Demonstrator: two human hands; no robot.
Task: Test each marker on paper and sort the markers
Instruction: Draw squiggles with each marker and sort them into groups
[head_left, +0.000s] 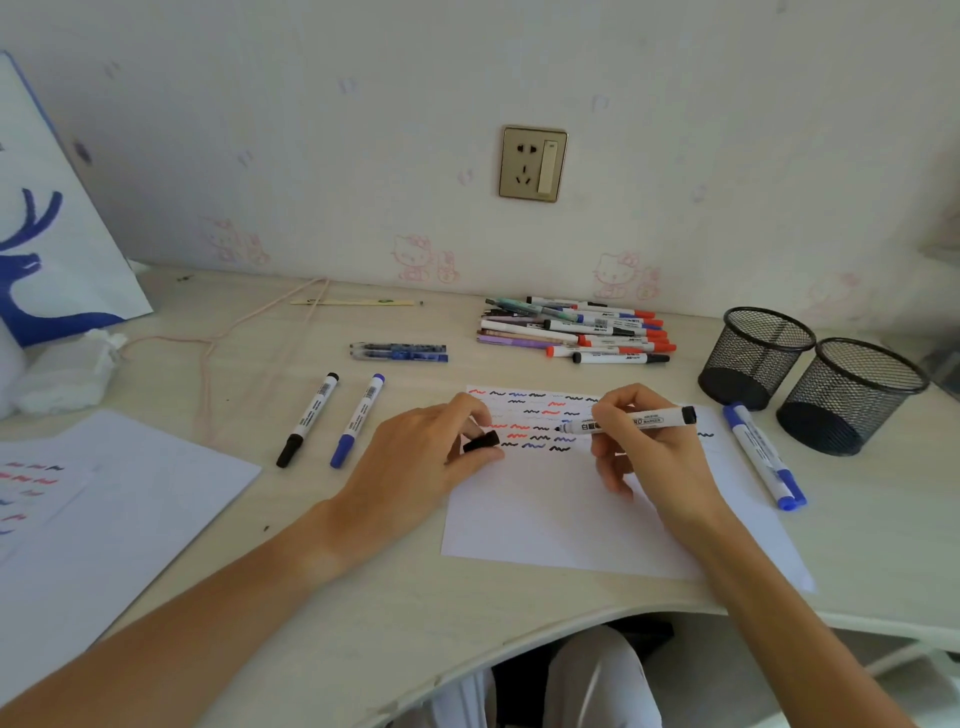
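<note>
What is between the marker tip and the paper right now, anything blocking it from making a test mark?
Nothing visible blocks it. The right hand holds the uncapped black marker with its tip just over the paper, beside the earlier squiggles. The cap is off, pinched in the left hand.

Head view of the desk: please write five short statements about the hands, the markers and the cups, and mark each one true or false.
1. The right hand holds an uncapped black marker over the paper. True.
2. The left hand is empty. False: it pinches the black cap.
3. Both mesh cups hold markers. False: no markers show in either.
4. Two blue markers lie beside the paper, near the cups. True.
5. The paper has no marks. False: red, black and blue squiggles cover its far part.
</note>
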